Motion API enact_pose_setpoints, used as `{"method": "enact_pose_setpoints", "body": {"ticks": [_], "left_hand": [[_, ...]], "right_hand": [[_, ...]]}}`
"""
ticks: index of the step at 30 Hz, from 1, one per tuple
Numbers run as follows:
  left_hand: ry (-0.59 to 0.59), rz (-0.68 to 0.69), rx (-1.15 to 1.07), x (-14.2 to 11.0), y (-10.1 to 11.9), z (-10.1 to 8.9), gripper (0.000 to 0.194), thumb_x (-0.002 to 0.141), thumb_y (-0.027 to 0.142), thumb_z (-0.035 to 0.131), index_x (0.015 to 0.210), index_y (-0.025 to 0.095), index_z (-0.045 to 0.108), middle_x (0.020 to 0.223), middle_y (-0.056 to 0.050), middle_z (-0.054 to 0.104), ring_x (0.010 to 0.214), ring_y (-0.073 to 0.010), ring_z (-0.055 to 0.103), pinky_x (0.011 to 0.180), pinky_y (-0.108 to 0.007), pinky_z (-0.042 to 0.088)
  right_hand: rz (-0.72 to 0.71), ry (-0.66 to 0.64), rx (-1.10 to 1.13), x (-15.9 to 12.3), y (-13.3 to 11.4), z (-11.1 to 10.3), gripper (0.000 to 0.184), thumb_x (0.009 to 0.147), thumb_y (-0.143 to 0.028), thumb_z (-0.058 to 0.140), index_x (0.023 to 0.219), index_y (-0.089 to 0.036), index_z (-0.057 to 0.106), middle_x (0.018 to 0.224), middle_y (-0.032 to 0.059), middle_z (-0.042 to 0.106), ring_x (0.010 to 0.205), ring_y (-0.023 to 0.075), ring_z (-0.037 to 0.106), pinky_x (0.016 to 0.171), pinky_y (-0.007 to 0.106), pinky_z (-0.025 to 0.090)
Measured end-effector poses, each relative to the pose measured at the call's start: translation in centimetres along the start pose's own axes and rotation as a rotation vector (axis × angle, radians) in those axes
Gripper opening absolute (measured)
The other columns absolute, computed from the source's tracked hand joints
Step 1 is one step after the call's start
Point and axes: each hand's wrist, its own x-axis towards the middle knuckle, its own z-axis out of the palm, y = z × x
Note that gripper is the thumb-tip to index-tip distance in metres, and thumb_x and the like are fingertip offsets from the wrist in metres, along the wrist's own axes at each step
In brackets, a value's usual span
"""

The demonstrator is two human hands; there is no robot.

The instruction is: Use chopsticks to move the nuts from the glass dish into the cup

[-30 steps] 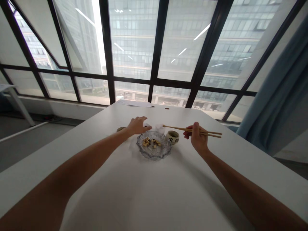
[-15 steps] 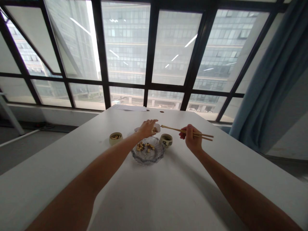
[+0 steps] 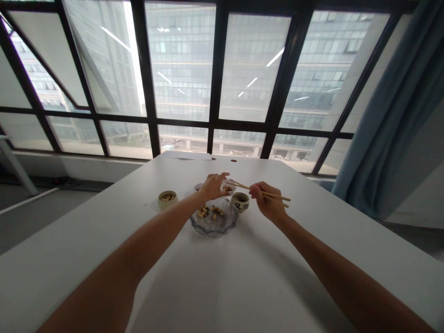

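Note:
My left hand reaches over the glass dish and rests on a small white bowl behind it; its fingers curl over the bowl's rim. My right hand grips a pair of wooden chopsticks, whose tips point left into that white bowl. A scalloped glass dish with several nuts lies in front of both hands. A pale cup with dark characters stands just left of my right hand.
A second small cup holding nuts stands to the left on the white table. Papers lie at the far edge. Large black-framed windows and a blue curtain lie beyond.
My right hand has moved left with the chopsticks, bringing their tips to the white bowl. My left hand has stayed on the bowl. The view has steadied.

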Motion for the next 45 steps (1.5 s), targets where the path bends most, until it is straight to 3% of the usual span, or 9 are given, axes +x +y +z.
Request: {"method": "enact_pose_setpoints", "body": {"ticks": [4, 8, 12, 16, 20, 23, 30, 38, 45], "left_hand": [[-0.118, -0.107, 0.073, 0.5, -0.4, 0.4, 0.076, 0.079, 0.049, 0.076, 0.140, 0.019, 0.044, 0.122, -0.015, 0.072, 0.121, -0.0336, 0.063, 0.110, -0.050, 0.034], [-0.211, -0.157, 0.062, 0.8, -0.7, 0.2, 0.071, 0.082, 0.056, 0.071, 0.138, 0.020, 0.048, 0.121, -0.015, 0.073, 0.122, -0.0333, 0.063, 0.112, -0.053, 0.031], [-0.177, -0.118, 0.065, -0.5, -1.4, -1.6, 0.064, 0.081, 0.061, 0.069, 0.131, 0.022, 0.058, 0.130, -0.016, 0.068, 0.126, -0.0354, 0.059, 0.117, -0.056, 0.025], [-0.004, -0.112, 0.030, -4.3, -3.0, -4.5, 0.047, 0.085, 0.057, 0.065, 0.118, 0.025, 0.066, 0.126, -0.011, 0.070, 0.126, -0.0345, 0.059, 0.119, -0.055, 0.025], [0.082, -0.174, 0.071, -9.5, -5.3, -7.1, 0.044, 0.089, 0.056, 0.058, 0.118, 0.024, 0.065, 0.128, -0.010, 0.069, 0.126, -0.0316, 0.058, 0.118, -0.052, 0.026], [0.130, -0.268, 0.108, -13.0, -7.0, -8.0, 0.044, 0.086, 0.056, 0.062, 0.116, 0.023, 0.065, 0.127, -0.011, 0.070, 0.124, -0.0335, 0.060, 0.115, -0.053, 0.032], [0.234, -0.425, 0.037, -17.3, -8.6, -6.7, 0.056, 0.080, 0.055, 0.067, 0.126, 0.023, 0.058, 0.134, -0.014, 0.064, 0.126, -0.0333, 0.058, 0.110, -0.049, 0.043], [0.232, -0.547, -0.182, -17.8, -8.6, -5.6, 0.071, 0.080, 0.061, 0.067, 0.134, 0.020, 0.049, 0.128, -0.014, 0.068, 0.115, -0.0280, 0.066, 0.103, -0.045, 0.051], [0.232, -0.562, -0.173, -17.9, -8.5, -5.8, 0.070, 0.079, 0.061, 0.068, 0.133, 0.020, 0.050, 0.126, -0.015, 0.069, 0.111, -0.0281, 0.067, 0.100, -0.044, 0.052]], "right_hand": [[0.082, 0.065, 0.121, 0.4, -2.3, -0.7, 0.062, 0.093, -0.074, 0.048, 0.069, -0.020, 0.066, 0.054, 0.0036, 0.064, 0.044, 0.0136, 0.055, 0.042, 0.025, 0.044], [0.227, -0.161, 0.278, 0.0, -3.7, 0.1, 0.067, 0.082, -0.082, 0.056, 0.062, -0.019, 0.064, 0.045, 0.0026, 0.059, 0.036, 0.0119, 0.049, 0.035, 0.023, 0.038], [0.307, -0.315, 0.331, -0.8, -3.6, 1.6, 0.068, 0.076, -0.085, 0.059, 0.062, -0.019, 0.063, 0.045, 0.0024, 0.060, 0.035, 0.0114, 0.050, 0.034, 0.022, 0.039], [0.309, -0.336, 0.325, -1.2, -3.1, 2.2, 0.067, 0.076, -0.085, 0.059, 0.063, -0.019, 0.063, 0.046, 0.0025, 0.062, 0.036, 0.0117, 0.053, 0.033, 0.021, 0.039], [0.308, -0.330, 0.325, -1.2, -2.8, 2.3, 0.068, 0.075, -0.086, 0.059, 0.065, -0.019, 0.063, 0.048, 0.0030, 0.063, 0.037, 0.0122, 0.054, 0.034, 0.021, 0.040], [0.284, -0.325, 0.306, -1.3, -2.6, 2.3, 0.066, 0.078, -0.083, 0.059, 0.066, -0.019, 0.063, 0.050, 0.0031, 0.064, 0.039, 0.0124, 0.056, 0.036, 0.021, 0.043], [0.231, -0.326, 0.271, -1.6, -2.6, 1.8, 0.062, 0.083, -0.079, 0.058, 0.065, -0.020, 0.064, 0.051, 0.0032, 0.065, 0.039, 0.0132, 0.056, 0.036, 0.023, 0.045], [0.255, -0.279, 0.243, 0.0, -3.9, -0.1, 0.069, 0.075, -0.085, 0.062, 0.060, -0.018, 0.066, 0.046, 0.0041, 0.062, 0.036, 0.0123, 0.053, 0.034, 0.022, 0.041], [0.215, -0.396, 0.197, 0.1, -4.0, -0.5, 0.068, 0.076, -0.084, 0.061, 0.062, -0.018, 0.066, 0.045, 0.0032, 0.062, 0.036, 0.0120, 0.053, 0.034, 0.022, 0.040]]}}
